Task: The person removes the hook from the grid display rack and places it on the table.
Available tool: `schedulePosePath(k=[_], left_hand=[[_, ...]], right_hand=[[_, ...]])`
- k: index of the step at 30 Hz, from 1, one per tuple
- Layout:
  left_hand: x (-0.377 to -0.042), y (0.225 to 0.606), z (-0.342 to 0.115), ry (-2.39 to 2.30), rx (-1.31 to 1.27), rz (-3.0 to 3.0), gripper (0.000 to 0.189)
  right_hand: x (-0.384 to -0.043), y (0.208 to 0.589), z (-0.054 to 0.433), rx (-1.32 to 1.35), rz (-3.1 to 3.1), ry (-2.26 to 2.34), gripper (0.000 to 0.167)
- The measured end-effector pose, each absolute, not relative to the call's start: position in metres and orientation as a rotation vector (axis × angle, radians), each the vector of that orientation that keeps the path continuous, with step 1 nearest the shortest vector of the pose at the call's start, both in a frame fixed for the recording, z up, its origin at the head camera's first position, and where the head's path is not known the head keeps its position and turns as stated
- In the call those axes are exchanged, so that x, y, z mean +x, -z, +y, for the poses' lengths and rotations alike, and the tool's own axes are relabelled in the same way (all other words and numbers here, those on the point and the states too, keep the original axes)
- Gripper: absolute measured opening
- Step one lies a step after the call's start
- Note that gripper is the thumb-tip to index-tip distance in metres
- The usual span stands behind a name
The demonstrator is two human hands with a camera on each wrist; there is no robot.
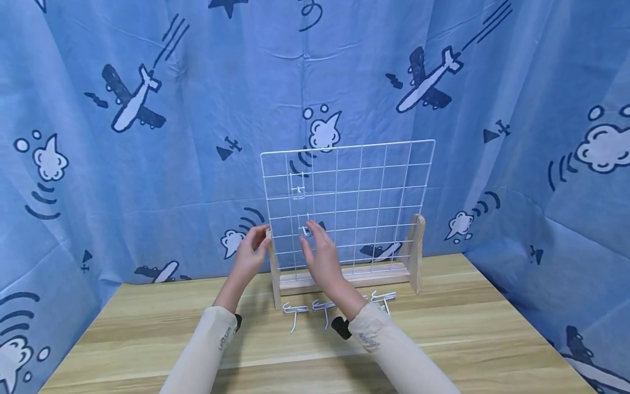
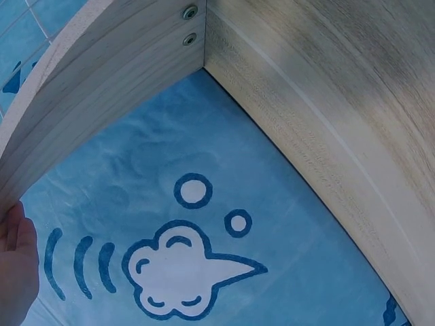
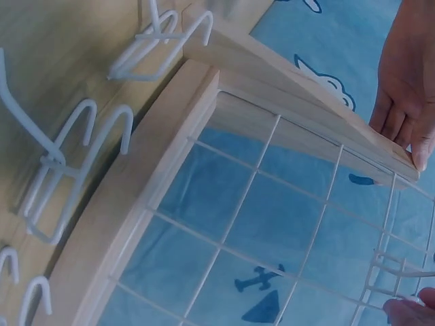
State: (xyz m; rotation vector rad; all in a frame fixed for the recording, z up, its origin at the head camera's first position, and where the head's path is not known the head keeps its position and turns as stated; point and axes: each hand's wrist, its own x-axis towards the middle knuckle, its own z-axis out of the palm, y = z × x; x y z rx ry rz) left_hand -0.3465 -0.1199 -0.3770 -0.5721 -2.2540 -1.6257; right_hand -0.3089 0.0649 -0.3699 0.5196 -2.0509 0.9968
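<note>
A white wire grid stands upright in a wooden base, between two wooden side supports. At the top of the left side support, my left hand pinches the wood; its fingers meet that edge in the left wrist view too. My right hand is in front of the grid's left part, thumb and fingertips on a white wire hook that lies against the wires. Higher up, another white hook hangs on the grid. The right palm faces the grid, hiding some of its lower wires.
Several loose white hooks lie in a row on the wood-grain table, just before the base; my right forearm partly covers the row. The right side support rises at the grid's other end. A blue printed curtain hangs behind.
</note>
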Motion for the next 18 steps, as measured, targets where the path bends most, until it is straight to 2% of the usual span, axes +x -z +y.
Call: schedulePosePath(k=[18], left_hand=[[-0.3451, 0.3762, -0.1194, 1.624, -0.569, -2.258, 0.035]], right_hand=[[-0.3162, 0.3672, 0.0621, 0.549, -2.061, -0.856, 0.025]])
